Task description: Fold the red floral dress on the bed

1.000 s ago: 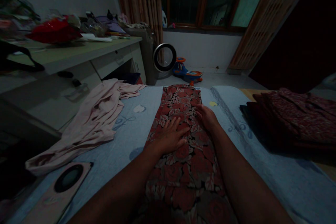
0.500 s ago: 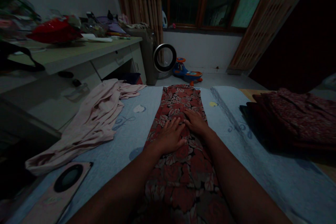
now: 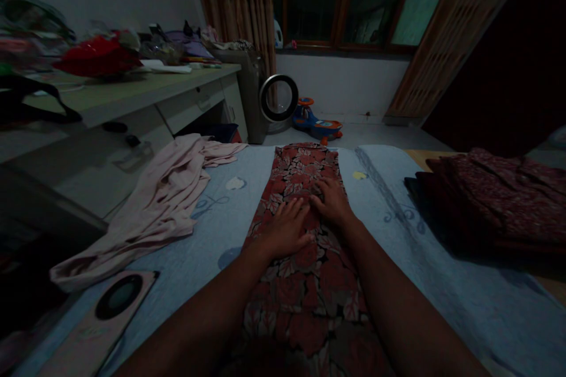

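Note:
A long strip of red floral folded cloth (image 3: 305, 288), patterned with leaves and roses, lies lengthwise on a light blue sheet (image 3: 207, 300). On its middle rests my left hand (image 3: 287, 228), palm down with fingers stretched out. Just to the right and slightly farther away, my right hand (image 3: 331, 203) also lies on the cloth, its fingers spread and a little bent. Neither hand grips the fabric. What kind of garment the cloth is, I cannot tell.
Crumpled pale pink cloth (image 3: 154, 200) lies at left, with a phone (image 3: 95, 327) nearer me. Folded dark red clothes (image 3: 508, 200) are stacked at right. A cluttered desk (image 3: 177, 79) runs along the left wall. Beyond stand a washing machine (image 3: 256, 94) with its door open and a ride-on toy (image 3: 316, 123).
My right hand has shifted slightly forward and its fingers have bent a little. The left hand stays nearly in place on the cloth. The view has turned slightly left.

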Demonstrator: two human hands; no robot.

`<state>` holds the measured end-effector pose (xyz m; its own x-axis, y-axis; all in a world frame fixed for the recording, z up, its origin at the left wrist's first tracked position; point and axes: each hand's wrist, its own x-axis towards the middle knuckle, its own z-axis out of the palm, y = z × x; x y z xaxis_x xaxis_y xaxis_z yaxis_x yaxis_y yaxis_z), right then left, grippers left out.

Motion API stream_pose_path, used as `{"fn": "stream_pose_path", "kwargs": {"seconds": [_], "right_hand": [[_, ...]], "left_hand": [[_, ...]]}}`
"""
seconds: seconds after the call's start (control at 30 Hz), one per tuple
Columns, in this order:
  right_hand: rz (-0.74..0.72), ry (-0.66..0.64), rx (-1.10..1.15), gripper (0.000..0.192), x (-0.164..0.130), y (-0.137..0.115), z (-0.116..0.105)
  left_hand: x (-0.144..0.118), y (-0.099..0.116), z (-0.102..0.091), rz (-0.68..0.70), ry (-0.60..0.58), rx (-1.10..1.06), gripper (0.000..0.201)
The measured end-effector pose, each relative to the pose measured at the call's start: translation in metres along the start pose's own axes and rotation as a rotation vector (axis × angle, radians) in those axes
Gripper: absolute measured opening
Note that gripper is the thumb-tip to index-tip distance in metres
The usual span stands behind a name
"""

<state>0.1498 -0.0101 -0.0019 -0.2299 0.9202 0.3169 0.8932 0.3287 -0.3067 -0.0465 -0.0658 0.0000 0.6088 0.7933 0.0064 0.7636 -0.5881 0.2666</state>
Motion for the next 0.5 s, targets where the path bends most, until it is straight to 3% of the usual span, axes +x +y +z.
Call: {"fn": "stream_pose_path", "kwargs": {"seconds": [0.07, 0.17, 0.33, 0.5], "right_hand": [[-0.085, 0.002, 0.064, 0.029, 0.000, -0.005, -0.002], [-0.130, -0.056, 0.068, 0.019, -0.001, -0.011, -0.001], [-0.099, -0.103, -0.030, 0.026, -0.007, -0.013, 0.003], [-0.039, -0.128, -0.090, 0.031, -0.009, -0.017, 0.001]], "left_hand": [[0.000, 0.000, -0.001, -0.015, -0.006, -0.021, 0.081], [0.000, 0.002, -0.002, -0.027, -0.019, -0.047, 0.082], [0.000, 0.001, -0.001, -0.041, 0.018, -0.092, 0.079], [0.009, -0.008, -0.011, 0.003, 0.067, -0.177, 0.054]]}}
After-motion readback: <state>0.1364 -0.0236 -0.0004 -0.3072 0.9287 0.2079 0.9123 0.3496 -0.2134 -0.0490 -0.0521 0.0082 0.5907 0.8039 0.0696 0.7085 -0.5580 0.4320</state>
